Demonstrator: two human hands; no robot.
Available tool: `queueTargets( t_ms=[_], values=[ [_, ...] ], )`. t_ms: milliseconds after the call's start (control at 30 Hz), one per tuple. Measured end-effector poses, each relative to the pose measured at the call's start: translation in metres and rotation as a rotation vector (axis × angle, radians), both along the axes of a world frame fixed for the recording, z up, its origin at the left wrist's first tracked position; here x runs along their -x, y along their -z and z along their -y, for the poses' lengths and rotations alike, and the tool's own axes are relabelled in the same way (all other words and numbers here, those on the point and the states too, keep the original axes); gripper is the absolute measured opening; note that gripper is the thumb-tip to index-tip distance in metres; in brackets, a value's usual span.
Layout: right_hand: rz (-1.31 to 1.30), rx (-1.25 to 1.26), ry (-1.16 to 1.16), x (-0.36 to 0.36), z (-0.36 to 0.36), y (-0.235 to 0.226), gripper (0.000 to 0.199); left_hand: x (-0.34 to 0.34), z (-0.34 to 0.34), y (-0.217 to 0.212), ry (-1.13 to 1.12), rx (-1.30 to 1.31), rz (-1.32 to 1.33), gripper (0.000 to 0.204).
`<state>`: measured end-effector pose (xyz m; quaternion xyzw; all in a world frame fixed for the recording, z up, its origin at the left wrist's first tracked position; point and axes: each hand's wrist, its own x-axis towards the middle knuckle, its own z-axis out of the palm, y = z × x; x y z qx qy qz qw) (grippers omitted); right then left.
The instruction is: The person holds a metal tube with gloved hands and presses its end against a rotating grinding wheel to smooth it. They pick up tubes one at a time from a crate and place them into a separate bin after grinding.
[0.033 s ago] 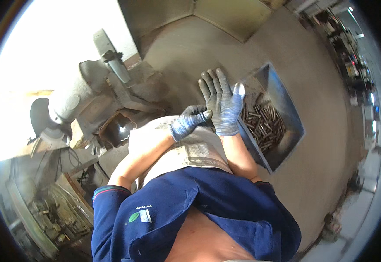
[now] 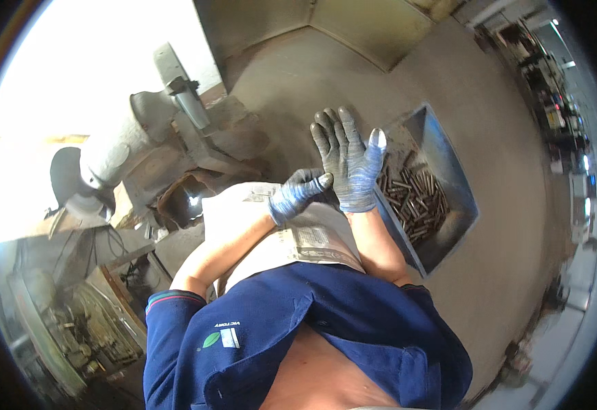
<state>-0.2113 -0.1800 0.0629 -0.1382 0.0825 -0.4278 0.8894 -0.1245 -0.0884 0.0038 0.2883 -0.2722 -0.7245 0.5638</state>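
Note:
Both my hands wear knitted gloves, blue-grey at the cuffs and dark, dirty on palms and fingers. My right hand [image 2: 348,160] is raised with its palm showing, its fingers stretched out and its thumb apart. My left hand [image 2: 302,194] is closed at the little-finger edge of that palm, gripping the side of the right glove [image 2: 357,195]. Its thumb lies on the palm side, while some of its fingers are hidden. Both hands are above a pale apron [image 2: 244,236] over my lap.
A blue metal bin [image 2: 454,164] with many short metal rods [image 2: 418,201] stands right of my right hand. At left is a grey machine [image 2: 117,147] with a jointed arm [image 2: 182,89]. A brown hollow holder [image 2: 179,201] sits below it. Cluttered equipment [image 2: 103,318] fills the lower left.
The surroundings sit slightly farther right and lower in the view. Both hands keep the same pose, left against right.

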Motion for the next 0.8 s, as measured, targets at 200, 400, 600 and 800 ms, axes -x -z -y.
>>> queueTargets(
  t_ms=[200,400,600,800],
  values=[
    [0.007,-0.117,-0.18,-0.031,0.007,-0.003,0.065,0.002,-0.01,-0.017,-0.211,0.057,0.407,0.041],
    [-0.175,-0.067,-0.258,-0.051,0.012,-0.006,0.066,0.007,-0.023,-0.011,-0.263,-0.022,0.661,0.03],
    [-0.387,0.06,-0.262,-0.061,0.028,-0.004,0.067,0.028,-0.023,0.001,-0.3,0.015,0.647,0.016],
    [-0.766,0.622,0.527,-0.076,0.061,0.013,0.038,-0.005,-0.001,-0.024,-0.243,-0.059,0.708,0.016]
  ],
)
